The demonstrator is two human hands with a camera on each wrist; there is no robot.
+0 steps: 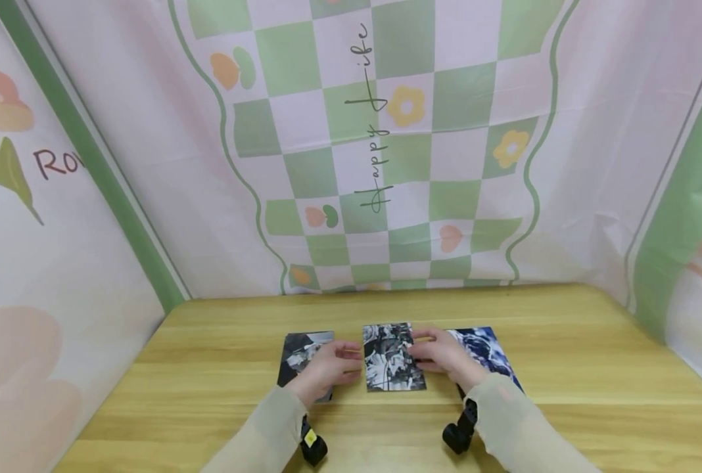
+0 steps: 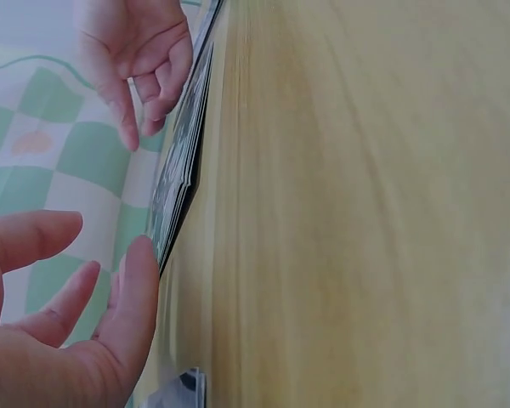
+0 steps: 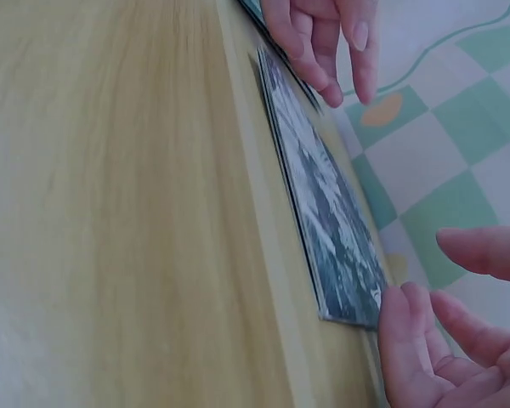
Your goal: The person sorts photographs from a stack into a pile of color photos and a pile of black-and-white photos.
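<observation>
A small stack of black-and-white photo cards point(image 1: 391, 358) lies flat on the wooden table, with several layers showing at its edge in the left wrist view. My left hand point(image 1: 330, 363) is at the stack's left side, its fingers loosely bent and pinching nothing. On the other side, my right hand point(image 1: 440, 355) has its fingertips at the stack's right edge, thumb apart from the fingers point(image 3: 408, 331). Under and beside the left hand lie dark picture cards point(image 1: 296, 348). Bluish picture cards point(image 1: 490, 348) lie partly hidden behind the right hand and wrist.
The wooden table point(image 1: 221, 355) has rounded far corners. Behind it hangs a green-and-white checkered cloth point(image 1: 351, 171), with more printed fabric point(image 1: 49, 276) at the sides. A black wrist camera point(image 1: 313, 450) sits under the left wrist, another black camera point(image 1: 459, 437) under the right.
</observation>
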